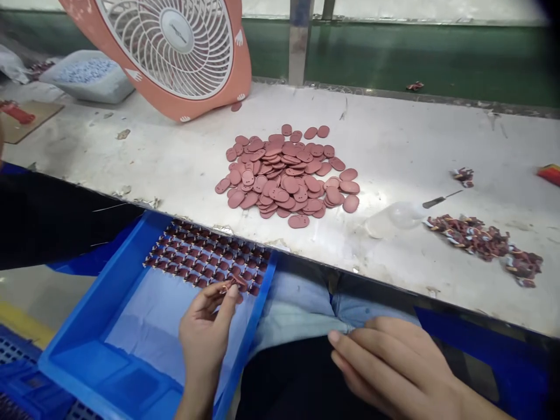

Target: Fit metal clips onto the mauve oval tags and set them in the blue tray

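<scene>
My left hand pinches a small reddish-brown oval piece between thumb and fingers, over the right side of a blue tray. Rows of similar reddish-brown assembled pieces lie on a white sheet at the tray's far end. My right hand hovers over my lap, fingers stretched forward and close together, and nothing shows in it. On the table, a heap of flat reddish-brown oval discs lies in front of me, some with small holes.
A clear bottle with a needle tip lies right of the heap, near a pile of small brown-and-white parts. An orange fan stands behind. A grey tub holds pale bits. A dark sleeve shows at left.
</scene>
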{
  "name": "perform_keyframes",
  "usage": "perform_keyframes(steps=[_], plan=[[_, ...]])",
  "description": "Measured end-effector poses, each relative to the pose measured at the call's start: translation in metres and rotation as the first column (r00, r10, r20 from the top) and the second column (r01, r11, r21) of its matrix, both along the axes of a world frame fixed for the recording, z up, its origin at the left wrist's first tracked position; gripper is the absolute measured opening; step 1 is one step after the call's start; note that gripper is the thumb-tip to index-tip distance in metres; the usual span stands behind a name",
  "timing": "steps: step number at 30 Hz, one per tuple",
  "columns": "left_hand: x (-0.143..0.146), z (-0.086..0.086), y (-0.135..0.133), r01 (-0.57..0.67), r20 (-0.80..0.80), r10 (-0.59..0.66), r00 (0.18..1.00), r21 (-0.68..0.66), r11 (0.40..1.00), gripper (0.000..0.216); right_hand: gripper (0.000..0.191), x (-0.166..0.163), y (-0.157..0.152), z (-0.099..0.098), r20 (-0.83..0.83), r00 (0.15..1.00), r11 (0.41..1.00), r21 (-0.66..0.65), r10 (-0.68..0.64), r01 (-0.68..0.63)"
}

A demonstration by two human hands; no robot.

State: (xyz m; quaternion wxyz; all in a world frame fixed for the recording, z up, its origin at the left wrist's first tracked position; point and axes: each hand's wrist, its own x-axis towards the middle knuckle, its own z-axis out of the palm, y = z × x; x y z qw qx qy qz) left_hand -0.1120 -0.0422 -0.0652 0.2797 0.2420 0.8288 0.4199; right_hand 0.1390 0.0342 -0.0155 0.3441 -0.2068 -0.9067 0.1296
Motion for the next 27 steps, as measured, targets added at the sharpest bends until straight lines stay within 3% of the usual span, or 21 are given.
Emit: perform_keyframes(steps=[3,7,15,20,23,25,27], plan=[[-0.027,-0.027,-0.021,0.058,-0.113,-0.078,0.99,-0.168,0.984,0.028,0.017,0.011,-0.001,-0.012,0.042,0.999,0.999,-0.039,-0.023,0.025],[-0.029,-0.053,-0.036,0.214,-0.153,-0.279,0.948,-0.343,0.914,0.016,0.022,0.018,-0.001,-0.016,0.066,0.996,0.997,-0.057,-0.056,0.06],[-0.021,-0.083,-0.036,0.288,-0.236,-0.436,0.869,-0.475,0.831,0.017,0.024,0.021,-0.002,-0.015,0.045,0.996,0.994,-0.066,-0.082,0.084],[-0.023,-0.086,-0.035,0.297,-0.336,-0.463,0.82,-0.441,0.847,0.012,0.024,0.019,0.001,-0.012,0.031,0.996,0.995,-0.048,-0.085,0.087],[-0.022,-0.077,-0.037,0.305,-0.443,-0.445,0.778,-0.354,0.884,0.006,0.025,0.025,0.001,-0.01,0.025,0.993,0.992,-0.047,-0.115,0.116],[-0.02,-0.064,-0.035,0.308,-0.539,-0.395,0.744,-0.249,0.918,0.007,0.029,0.034,0.004,-0.01,0.002,0.974,0.973,-0.042,-0.225,0.225],[-0.015,-0.047,-0.024,0.324,-0.636,-0.315,0.705,-0.106,0.94,0.011,0.034,0.041,0.01,-0.011,-0.061,0.909,0.911,-0.031,-0.412,0.411]])
